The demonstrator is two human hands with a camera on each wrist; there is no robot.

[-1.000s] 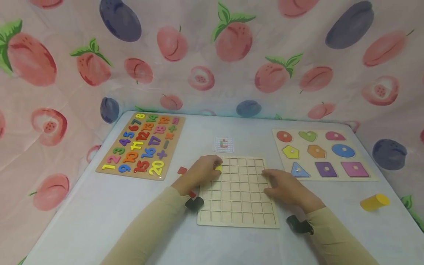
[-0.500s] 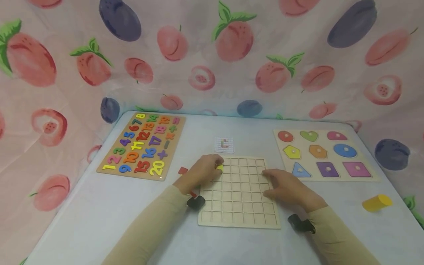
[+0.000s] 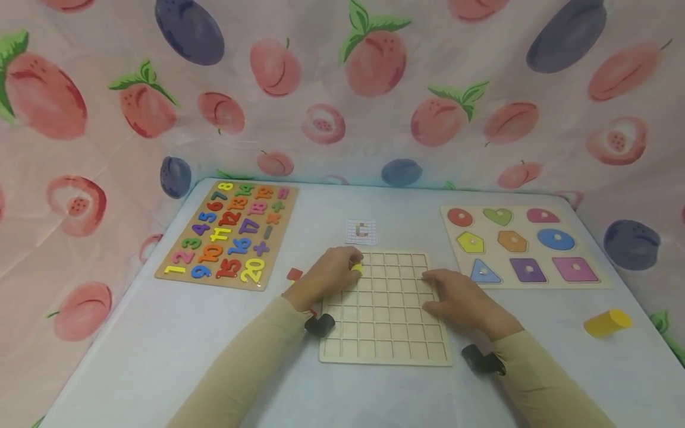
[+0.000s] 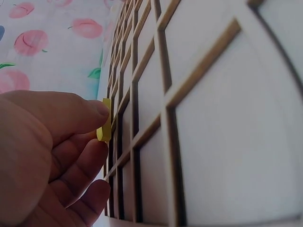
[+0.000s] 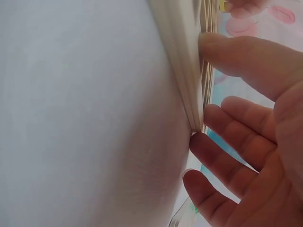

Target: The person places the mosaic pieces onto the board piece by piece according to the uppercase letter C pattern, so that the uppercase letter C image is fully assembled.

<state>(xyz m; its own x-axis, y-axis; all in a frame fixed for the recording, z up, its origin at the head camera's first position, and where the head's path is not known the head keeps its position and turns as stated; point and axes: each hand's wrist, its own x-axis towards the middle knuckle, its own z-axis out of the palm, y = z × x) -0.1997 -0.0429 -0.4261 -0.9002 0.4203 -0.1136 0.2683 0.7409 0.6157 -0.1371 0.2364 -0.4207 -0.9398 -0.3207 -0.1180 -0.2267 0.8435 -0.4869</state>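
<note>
Right hand (image 3: 460, 300) rests fingers relaxed on the grid board (image 3: 384, 333), right edge. Left hand (image 3: 326, 274) pinches a yellow tile (image 3: 355, 268) at the board's far-left cells. Beyond: pattern card (image 3: 361, 231), number puzzle (image 3: 230, 235), shape puzzle (image 3: 521, 246).

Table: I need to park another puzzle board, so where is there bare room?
Bare table lies near the front left, below the number board and left of the left sleeve. Another patch lies at the back, between number board and shape board. The front right holds only a yellow cylinder. It is crowded around the grid board, where both hands, a card and red pieces sit.
</note>
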